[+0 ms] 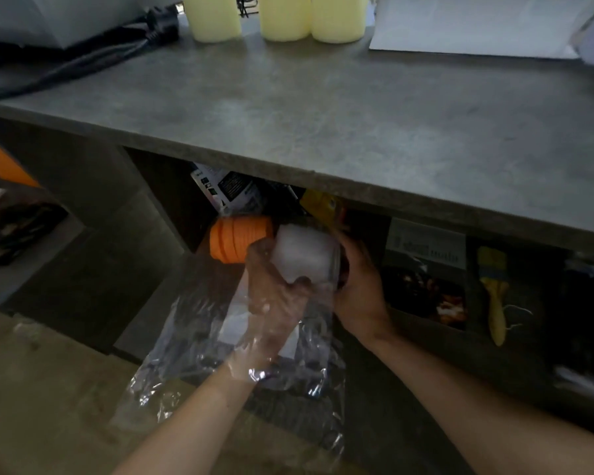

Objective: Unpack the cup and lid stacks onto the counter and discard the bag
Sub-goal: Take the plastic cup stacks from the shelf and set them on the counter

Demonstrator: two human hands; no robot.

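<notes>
Below the grey counter (323, 108), both my hands hold a white translucent stack (304, 252) of cups or lids; which of the two is not clear. My left hand (275, 296) reaches inside a clear plastic bag (240, 354) and grips the stack's near end through the crinkled film. My right hand (357, 286) clasps the stack's right side, fingers wrapped around it. The bag hangs down loose over my left wrist. An orange ribbed stack (239, 241) lies on its side on the shelf just behind my left hand.
Three pale yellow cylinders (278, 15) stand at the counter's back edge, black cables and a plug (162, 25) at back left, white paper (477, 25) at back right. The shelf below holds packets, a box (426, 248) and a yellow-handled brush (494, 296).
</notes>
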